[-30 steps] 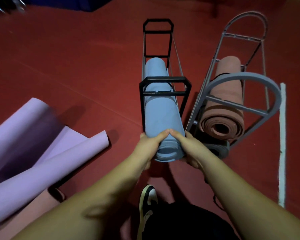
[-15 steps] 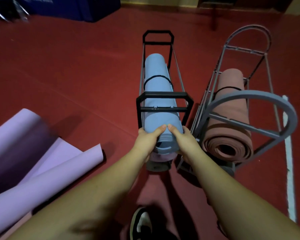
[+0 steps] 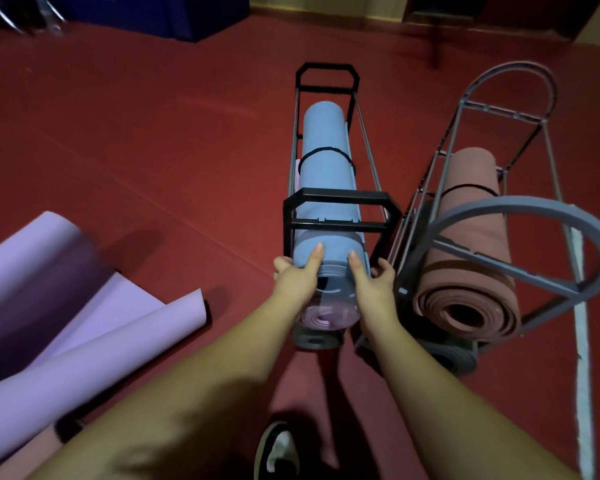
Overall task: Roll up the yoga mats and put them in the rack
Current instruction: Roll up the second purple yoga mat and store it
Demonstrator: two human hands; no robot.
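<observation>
A rolled blue yoga mat (image 3: 326, 174) with a black band round it lies on the top level of the black rack (image 3: 340, 197). Its near end sticks out a little past the rack's front frame. My left hand (image 3: 297, 278) and my right hand (image 3: 371, 285) grip that near end from either side, thumbs on top. Below it in the same rack lie a rolled lilac mat (image 3: 326, 315) and a grey one (image 3: 316, 341). A large lilac mat (image 3: 66, 323) lies partly unrolled on the red floor at the left.
To the right stands a grey rack with arched ends (image 3: 534, 209), holding a rolled brownish-pink mat (image 3: 471, 237) above a dark one. A white floor line (image 3: 582, 341) runs along its right side. My shoe (image 3: 278, 448) is below the hands. Blue padding (image 3: 153, 12) stands far back.
The blue mat has slid further away from me into the black rack, my hands moving with its near end. The lilac and grey rolls beneath it have come into sight.
</observation>
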